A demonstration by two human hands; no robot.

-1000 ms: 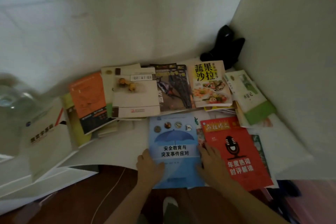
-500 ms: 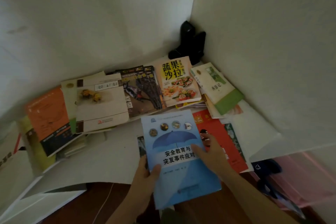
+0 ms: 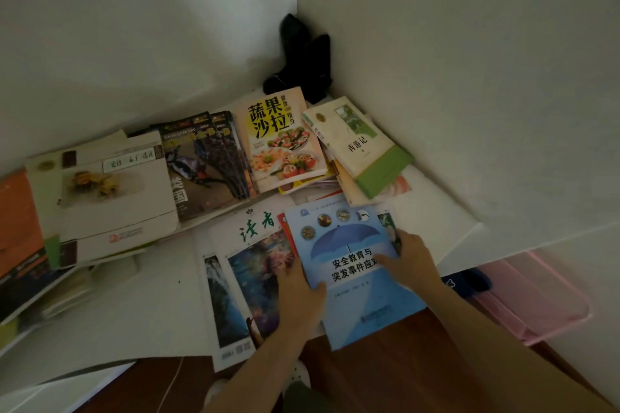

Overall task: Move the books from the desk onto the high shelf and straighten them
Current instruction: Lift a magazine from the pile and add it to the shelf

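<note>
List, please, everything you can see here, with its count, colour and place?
blue umbrella book: 1, blue, front of desk, overhanging its edge
magazines: at least 2, white with pictures, under the blue book
salad cookbook: 1, yellow, back row
green-banded book: 1, cream, right
cream book: 1, left
dark object: 1, black, corner
desk: 1, white
hands: left grips the blue book's edge; right on its cover

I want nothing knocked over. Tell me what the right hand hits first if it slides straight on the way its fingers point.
The right hand points up and left across the blue book. Straight on, it would probably meet the salad cookbook first, though depth is hard to judge.
</note>
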